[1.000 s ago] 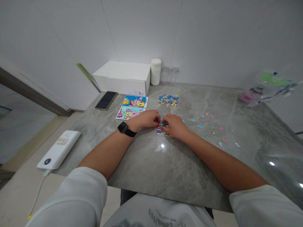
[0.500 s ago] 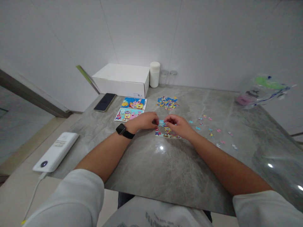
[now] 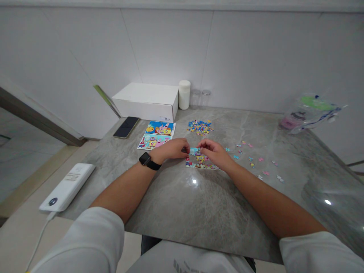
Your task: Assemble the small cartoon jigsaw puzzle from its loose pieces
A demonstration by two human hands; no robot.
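Observation:
A small colourful cartoon jigsaw point(image 3: 199, 160) lies flat on the grey marble table point(image 3: 182, 204) in front of me. My left hand point(image 3: 173, 148), with a black watch on its wrist, rests at the puzzle's left edge with fingers curled and pinched against it. My right hand point(image 3: 214, 151) sits over the puzzle's upper right part, fingers bent and pinched together near its top edge. What lies between those fingertips is too small to make out. Loose pieces point(image 3: 256, 161) are scattered to the right of my right hand.
Two finished cartoon puzzles point(image 3: 157, 134) and a heap of pieces point(image 3: 200, 127) lie farther back. Behind them stand a white box point(image 3: 146, 100), a white jar point(image 3: 184, 94) and two clear jars point(image 3: 200, 97). A phone point(image 3: 126, 126), a white power bank point(image 3: 67, 186) and a plastic bag point(image 3: 309, 112) are also here.
My hands drew slightly apart, uncovering more of the jigsaw between them. The camera tilted up a little, so everything sits lower in view.

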